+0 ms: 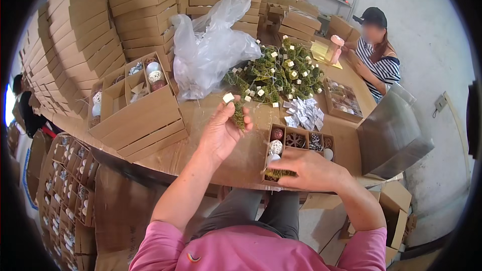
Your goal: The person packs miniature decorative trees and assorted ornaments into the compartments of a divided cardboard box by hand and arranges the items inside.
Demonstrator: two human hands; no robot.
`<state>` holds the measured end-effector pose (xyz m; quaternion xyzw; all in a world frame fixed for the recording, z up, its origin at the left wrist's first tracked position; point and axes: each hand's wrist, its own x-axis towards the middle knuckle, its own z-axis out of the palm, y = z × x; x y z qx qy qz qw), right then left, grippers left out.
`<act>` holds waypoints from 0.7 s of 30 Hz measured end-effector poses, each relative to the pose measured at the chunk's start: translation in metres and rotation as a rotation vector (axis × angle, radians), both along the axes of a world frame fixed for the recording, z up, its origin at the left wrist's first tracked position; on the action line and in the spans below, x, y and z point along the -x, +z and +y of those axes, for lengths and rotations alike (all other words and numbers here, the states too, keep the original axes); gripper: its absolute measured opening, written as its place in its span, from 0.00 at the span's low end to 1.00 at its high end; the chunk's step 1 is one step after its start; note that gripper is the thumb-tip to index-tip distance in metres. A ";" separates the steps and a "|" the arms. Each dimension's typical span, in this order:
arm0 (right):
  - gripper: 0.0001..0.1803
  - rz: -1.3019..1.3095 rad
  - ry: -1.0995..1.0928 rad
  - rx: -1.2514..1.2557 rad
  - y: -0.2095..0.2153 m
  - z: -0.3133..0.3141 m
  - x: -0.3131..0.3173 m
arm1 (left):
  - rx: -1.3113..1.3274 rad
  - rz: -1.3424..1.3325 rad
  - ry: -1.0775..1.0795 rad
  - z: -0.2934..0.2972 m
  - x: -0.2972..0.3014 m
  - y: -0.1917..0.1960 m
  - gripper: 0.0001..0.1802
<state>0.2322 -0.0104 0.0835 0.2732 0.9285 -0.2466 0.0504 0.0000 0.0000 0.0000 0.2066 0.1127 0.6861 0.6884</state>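
Raised over the table, my left hand (221, 133) is closed around a green mossy ornament (238, 114) with a small white tag (228, 98) at its top. My right hand (314, 169) reaches into the near left part of a divided cardboard box (265, 159). Another green mossy piece (279, 173) shows between its fingers, low in that compartment. The box also holds a dark red ball (276, 134), a white wicker ball (275, 146), a brown snowflake ornament (295, 140) and pine cones (315, 142). My right hand hides part of the front row.
Tagged green ornaments (286, 70) lie heaped behind, beside silver-white packets (305, 114) and a clear plastic bag (211, 50). Stacked cartons (138, 125) stand left, a filled box (343, 100) and grey bin (394, 133) right. A co-worker (377, 55) sits far right.
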 end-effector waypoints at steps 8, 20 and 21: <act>0.20 -0.092 0.207 -0.133 0.023 -0.017 0.021 | -0.051 0.572 0.043 -0.021 -0.011 0.031 0.15; 0.19 0.132 -0.026 -0.140 0.027 0.016 0.044 | 0.072 0.448 -0.201 -0.035 -0.021 0.033 0.20; 0.20 0.217 -0.005 -0.173 0.021 0.019 0.044 | 0.081 0.443 -0.203 -0.036 -0.023 0.035 0.18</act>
